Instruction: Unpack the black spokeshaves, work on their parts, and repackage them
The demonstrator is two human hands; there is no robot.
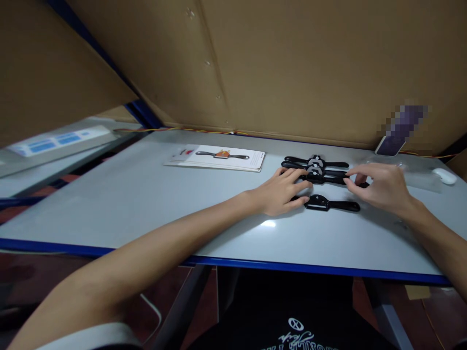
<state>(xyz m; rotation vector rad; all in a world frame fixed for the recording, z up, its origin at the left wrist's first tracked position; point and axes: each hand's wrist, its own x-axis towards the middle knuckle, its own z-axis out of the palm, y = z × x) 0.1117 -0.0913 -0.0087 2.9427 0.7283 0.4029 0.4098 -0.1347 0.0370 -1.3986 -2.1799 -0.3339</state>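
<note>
Black spokeshaves point(321, 176) stacked lengthwise on table; another point(330, 204) lying flat nearer.

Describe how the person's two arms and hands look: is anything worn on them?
Both forearms are bare to the wrist. The left hand and the right hand wear no gloves; no ring, watch or bracelet shows. Only near the left elbow does a pale sleeve edge appear. No markings are visible on either arm.

Grey table point(146, 204), blue-edged: black spokeshaves point(330, 204), printed card point(219, 158), white mouse point(444, 176).
</note>
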